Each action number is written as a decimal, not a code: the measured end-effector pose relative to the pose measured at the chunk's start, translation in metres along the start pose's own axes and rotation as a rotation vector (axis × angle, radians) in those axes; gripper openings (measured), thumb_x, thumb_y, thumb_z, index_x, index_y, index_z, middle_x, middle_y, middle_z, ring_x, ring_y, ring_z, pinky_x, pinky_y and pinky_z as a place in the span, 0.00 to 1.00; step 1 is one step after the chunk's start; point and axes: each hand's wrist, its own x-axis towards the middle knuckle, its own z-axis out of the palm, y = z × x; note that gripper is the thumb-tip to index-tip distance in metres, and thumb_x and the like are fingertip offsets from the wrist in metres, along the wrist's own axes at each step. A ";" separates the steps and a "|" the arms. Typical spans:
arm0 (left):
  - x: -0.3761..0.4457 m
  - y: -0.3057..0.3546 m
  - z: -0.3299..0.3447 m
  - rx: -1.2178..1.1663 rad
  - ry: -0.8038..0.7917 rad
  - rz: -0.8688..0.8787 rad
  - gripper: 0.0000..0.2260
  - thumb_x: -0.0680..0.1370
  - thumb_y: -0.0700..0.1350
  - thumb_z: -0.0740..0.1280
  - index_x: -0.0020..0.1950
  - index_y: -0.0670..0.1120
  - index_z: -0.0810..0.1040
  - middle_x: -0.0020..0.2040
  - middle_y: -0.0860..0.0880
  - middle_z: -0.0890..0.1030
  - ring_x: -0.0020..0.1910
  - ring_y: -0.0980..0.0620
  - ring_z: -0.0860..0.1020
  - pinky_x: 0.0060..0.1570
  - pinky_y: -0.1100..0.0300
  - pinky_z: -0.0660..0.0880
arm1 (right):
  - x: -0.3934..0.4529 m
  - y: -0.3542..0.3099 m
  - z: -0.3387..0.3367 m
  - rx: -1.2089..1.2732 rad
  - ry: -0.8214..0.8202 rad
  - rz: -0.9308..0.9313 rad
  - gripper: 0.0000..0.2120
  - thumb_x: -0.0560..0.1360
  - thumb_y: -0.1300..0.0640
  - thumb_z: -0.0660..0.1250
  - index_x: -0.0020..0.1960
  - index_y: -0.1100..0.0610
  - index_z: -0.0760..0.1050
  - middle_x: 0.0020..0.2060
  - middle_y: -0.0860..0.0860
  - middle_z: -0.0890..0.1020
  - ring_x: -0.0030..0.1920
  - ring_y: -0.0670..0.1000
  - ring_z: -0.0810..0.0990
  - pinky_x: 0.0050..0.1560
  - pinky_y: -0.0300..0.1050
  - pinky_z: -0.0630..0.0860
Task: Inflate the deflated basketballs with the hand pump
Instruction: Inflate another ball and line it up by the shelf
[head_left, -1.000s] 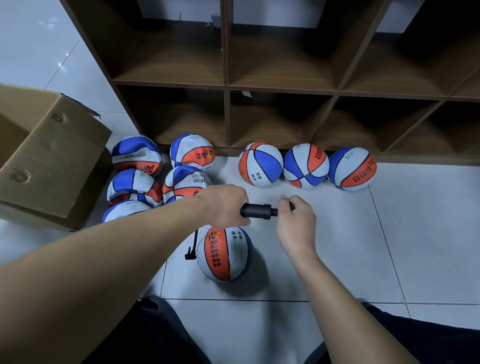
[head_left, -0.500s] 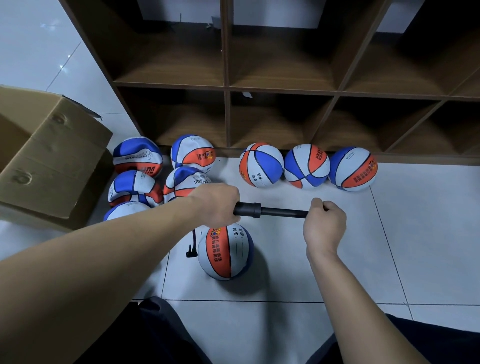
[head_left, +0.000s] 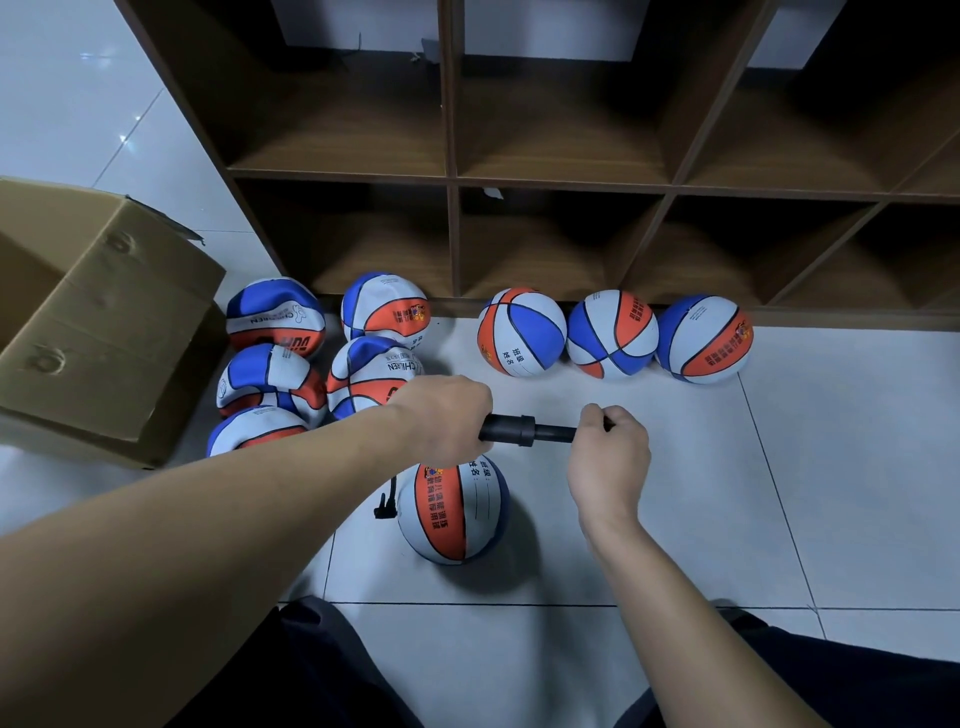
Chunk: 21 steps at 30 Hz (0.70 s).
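Tiled floor (head_left: 779, 493); both hands' grips around pump (head_left: 511, 430).

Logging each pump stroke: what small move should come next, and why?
Probably push the right hand further toward the left hand, finishing the stroke: a short length of rod shows outside the pump, whose hose runs toward the ball below.

Dark wood cubby shelf (head_left: 452, 182) on white tile floor (head_left: 831, 467) w/ cardboard box (head_left: 104, 338) at left

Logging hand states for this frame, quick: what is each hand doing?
Left hand: grips the black cylindrical hand pump by its barrel.
Right hand: grips the pump's handle end.
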 end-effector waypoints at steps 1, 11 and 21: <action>0.000 0.001 0.000 -0.004 0.003 0.002 0.09 0.80 0.54 0.67 0.43 0.52 0.77 0.37 0.51 0.79 0.35 0.49 0.79 0.35 0.57 0.76 | -0.002 0.000 0.002 0.000 -0.010 -0.007 0.17 0.81 0.56 0.61 0.35 0.56 0.62 0.28 0.49 0.66 0.33 0.55 0.65 0.35 0.50 0.63; 0.001 0.015 0.004 -0.014 0.033 0.009 0.10 0.80 0.56 0.67 0.46 0.51 0.77 0.36 0.51 0.76 0.34 0.51 0.76 0.35 0.56 0.73 | -0.018 -0.005 0.011 -0.011 -0.069 -0.104 0.17 0.85 0.54 0.60 0.39 0.60 0.68 0.32 0.53 0.75 0.37 0.55 0.72 0.37 0.51 0.69; 0.005 0.019 0.004 -0.049 0.014 0.032 0.10 0.80 0.57 0.68 0.45 0.53 0.76 0.36 0.52 0.77 0.33 0.52 0.76 0.32 0.57 0.68 | -0.014 -0.002 0.012 -0.007 -0.095 -0.094 0.16 0.85 0.53 0.61 0.39 0.59 0.71 0.34 0.52 0.77 0.38 0.55 0.75 0.41 0.52 0.72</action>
